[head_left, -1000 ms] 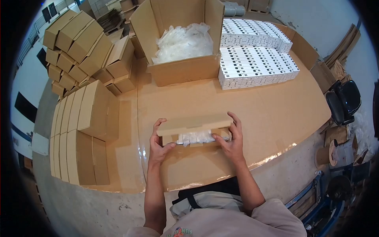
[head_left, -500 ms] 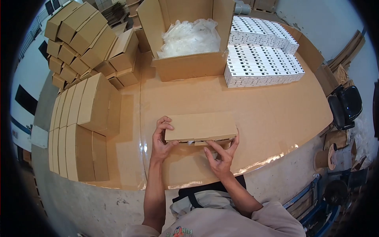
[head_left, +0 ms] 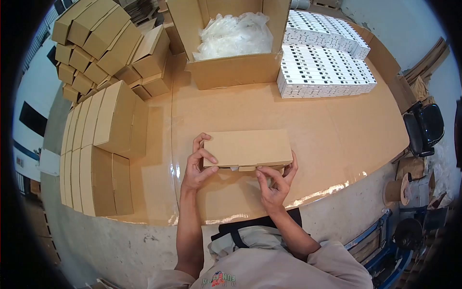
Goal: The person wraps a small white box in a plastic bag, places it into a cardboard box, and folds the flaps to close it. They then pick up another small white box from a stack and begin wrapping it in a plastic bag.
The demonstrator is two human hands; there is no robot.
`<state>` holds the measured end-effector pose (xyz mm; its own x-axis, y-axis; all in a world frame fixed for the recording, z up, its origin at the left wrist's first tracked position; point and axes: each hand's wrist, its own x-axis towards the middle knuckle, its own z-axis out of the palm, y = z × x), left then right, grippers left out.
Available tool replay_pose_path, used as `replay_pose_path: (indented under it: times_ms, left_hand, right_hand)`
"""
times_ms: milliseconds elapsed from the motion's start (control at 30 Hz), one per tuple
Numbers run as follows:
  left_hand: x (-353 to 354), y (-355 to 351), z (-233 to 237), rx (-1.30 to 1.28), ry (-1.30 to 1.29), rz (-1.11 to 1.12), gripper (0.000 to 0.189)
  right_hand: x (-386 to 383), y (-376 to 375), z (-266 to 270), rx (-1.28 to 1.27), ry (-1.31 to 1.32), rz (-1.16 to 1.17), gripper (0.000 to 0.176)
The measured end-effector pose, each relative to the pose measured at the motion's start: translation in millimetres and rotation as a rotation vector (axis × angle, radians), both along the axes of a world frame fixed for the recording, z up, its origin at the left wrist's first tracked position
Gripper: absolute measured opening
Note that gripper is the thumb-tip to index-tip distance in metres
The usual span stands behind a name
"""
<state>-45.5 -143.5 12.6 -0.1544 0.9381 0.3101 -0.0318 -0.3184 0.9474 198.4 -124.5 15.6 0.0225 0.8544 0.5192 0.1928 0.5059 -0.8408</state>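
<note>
A brown cardboard box point(head_left: 248, 146) lies in front of me on the table, its lid lowered over the top. A small tab sticks out along its front edge, and a bit of clear plastic point(head_left: 235, 168) shows at the seam. My left hand point(head_left: 196, 168) grips the box's left end, fingers on the lid and side, thumb at the front edge. At the front right corner, my right hand point(head_left: 279, 187) has its thumb and index finger at the front edge near the tab, with other fingers against the right end.
Closed brown boxes stand in rows point(head_left: 103, 125) at the left, with more boxes piled point(head_left: 96, 43) behind. A large open carton point(head_left: 236, 72) holds clear plastic bags point(head_left: 236, 36). White patterned boxes point(head_left: 327, 72) are stacked at the back right of the cardboard-covered table point(head_left: 337, 144).
The lid's front edge has come down closer to the box front. My right thumb has moved up to the front edge, and my left fingers reach further over the lid.
</note>
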Motion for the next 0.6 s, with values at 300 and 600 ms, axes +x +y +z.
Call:
replay_pose_path:
  times_ms: [300,600]
  left_hand:
    - [-0.5,-1.2,3.6,-0.027,-0.024,-0.008,0.019]
    - [-2.2,-1.8,4.2,-0.036,-0.003,-0.010,0.019]
  right_hand:
    - [36.7,26.3,3.8,0.015,-0.027,0.016,0.023]
    - [49.6,38.7,8.7,0.070,-0.036,0.002,0.022]
